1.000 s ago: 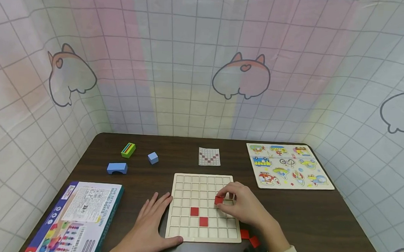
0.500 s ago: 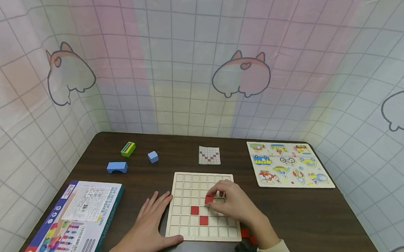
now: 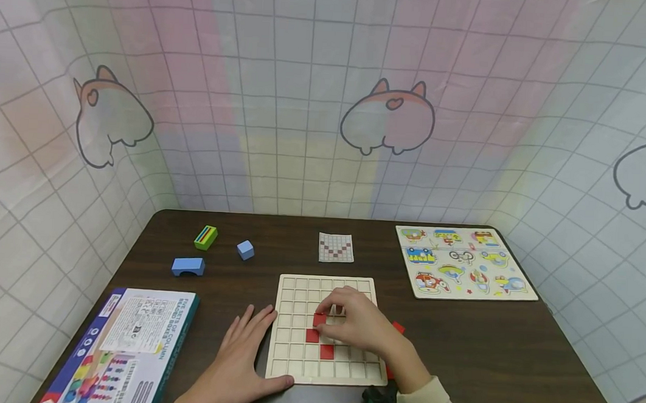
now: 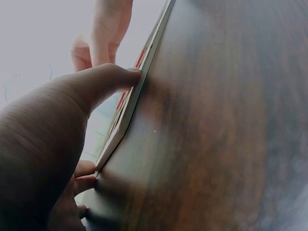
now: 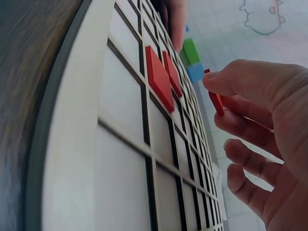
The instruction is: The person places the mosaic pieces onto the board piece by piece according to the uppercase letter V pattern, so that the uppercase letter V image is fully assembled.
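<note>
While pinching a red tile (image 3: 319,319) between thumb and fingertips, right hand (image 3: 357,326) hovering over wooden grid board (image 3: 292,370), tile tilted on edge just above the cells. Remaining fingers loosely curled beneath the pinch, apart from the board surface. Just below the pinching fingertips, two more red tiles (image 3: 320,344) lying flat in board cells, diagonal to each other. Left hand (image 3: 234,364) flat on dark table (image 3: 512,357), fingers straight and slightly spread, thumb tip pressed against the board's near left edge. Beyond the right fingertips, small pattern card (image 3: 336,248). Far past the left fingertips, blue cube (image 3: 245,250), blue arch block (image 3: 188,267), green striped block (image 3: 205,238). Left of that hand, printed box (image 3: 123,343). Off to the right, picture puzzle (image 3: 464,263). Behind the right wrist, loose red tile (image 3: 398,328) on table.
</note>
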Motion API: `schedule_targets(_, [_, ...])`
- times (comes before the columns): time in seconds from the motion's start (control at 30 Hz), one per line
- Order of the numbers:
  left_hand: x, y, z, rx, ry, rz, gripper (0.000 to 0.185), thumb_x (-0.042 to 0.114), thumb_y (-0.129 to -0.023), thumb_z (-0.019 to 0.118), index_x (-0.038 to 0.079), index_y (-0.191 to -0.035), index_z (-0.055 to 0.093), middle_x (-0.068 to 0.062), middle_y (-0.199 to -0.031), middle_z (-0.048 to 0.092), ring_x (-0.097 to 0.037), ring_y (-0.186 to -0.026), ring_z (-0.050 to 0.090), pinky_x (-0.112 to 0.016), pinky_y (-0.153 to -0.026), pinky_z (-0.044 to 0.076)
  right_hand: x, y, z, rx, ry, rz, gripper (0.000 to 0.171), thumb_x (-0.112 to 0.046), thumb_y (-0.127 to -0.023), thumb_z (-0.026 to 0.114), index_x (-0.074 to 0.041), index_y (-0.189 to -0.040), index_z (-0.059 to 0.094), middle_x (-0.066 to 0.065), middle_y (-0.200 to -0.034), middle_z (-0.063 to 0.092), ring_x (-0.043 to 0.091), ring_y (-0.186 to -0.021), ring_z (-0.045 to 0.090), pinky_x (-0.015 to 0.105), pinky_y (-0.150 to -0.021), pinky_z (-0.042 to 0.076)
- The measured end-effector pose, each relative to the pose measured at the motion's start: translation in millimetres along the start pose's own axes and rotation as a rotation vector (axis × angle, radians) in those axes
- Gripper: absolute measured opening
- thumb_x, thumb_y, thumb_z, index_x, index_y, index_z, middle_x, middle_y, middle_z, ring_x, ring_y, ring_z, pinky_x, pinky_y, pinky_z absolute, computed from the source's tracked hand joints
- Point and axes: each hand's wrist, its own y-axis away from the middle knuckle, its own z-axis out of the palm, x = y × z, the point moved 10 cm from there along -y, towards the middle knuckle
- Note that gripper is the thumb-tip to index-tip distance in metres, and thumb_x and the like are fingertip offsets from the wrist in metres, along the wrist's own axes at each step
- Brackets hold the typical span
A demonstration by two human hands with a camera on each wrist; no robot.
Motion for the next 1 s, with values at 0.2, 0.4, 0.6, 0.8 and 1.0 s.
schedule_targets(0.2, [1.5,0.3,-0.5,-0.014,0.010,0.000,0.130,0.094,-0.074,0.077,0.028,-0.176,0.032,0.002,-0.184,0.030,-0.039,-0.176,0.008,-0.075,-0.136,0.011,-5.8,-6.8,8.8,-0.026,-0.007,0.000,0.017,-0.025,-0.092,0.091,-0.025,-0.107,0.083,-0.008,-0.099,0.075,0.017,-0.097,0.065,0.027,-0.085,0.053])
schedule_targets(0.4, [2.7,0.3,-0.9,-0.020,0.014,0.006,0.130,0.095,-0.074,0.076,0.027,-0.176,0.032,0.002,-0.184,0.029,-0.039,-0.176,0.007,-0.074,-0.137,0.009,-8.7,-13.2,18.8,-0.048,-0.031,0.005,0.017,-0.026,-0.091,0.093,-0.025,-0.105,0.084,-0.010,-0.099,0.075,0.018,-0.097,0.065,0.027,-0.085,0.052])
schedule_targets(0.6, [2.3,1.3,-1.0,-0.015,0.012,0.008,0.130,0.095,-0.074,0.077,0.027,-0.176,0.033,0.002,-0.184,0.029,-0.039,-0.176,0.007,-0.074,-0.137,0.010,-8.6,-20.1,29.8,-0.063,-0.027,0.016,0.017,-0.027,-0.090,0.093,-0.025,-0.104,0.084,-0.008,-0.100,0.076,0.018,-0.098,0.064,0.027,-0.085,0.052])
schedule_targets(0.8, [2.2,1.8,-1.1,-0.009,0.019,0.016,0.128,0.093,-0.075,0.078,0.026,-0.176,0.034,0.002,-0.184,0.030,-0.039,-0.176,0.007,-0.075,-0.136,0.011,-9.7,-25.9,35.0,-0.049,0.039,0.007,0.017,-0.027,-0.088,0.093,-0.026,-0.102,0.084,-0.010,-0.097,0.075,0.013,-0.095,0.061,0.025,-0.083,0.051])
schedule_targets(1.0, [0.8,1.5,-0.7,-0.002,0.016,0.016,0.129,0.093,-0.075,0.078,0.027,-0.176,0.033,0.001,-0.183,0.031,-0.039,-0.176,0.008,-0.075,-0.136,0.012,-8.3,-29.9,37.5,-0.045,0.074,0.024,0.015,-0.027,-0.088,0.092,-0.026,-0.100,0.083,-0.010,-0.095,0.074,0.011,-0.095,0.060,0.026,-0.085,0.051])
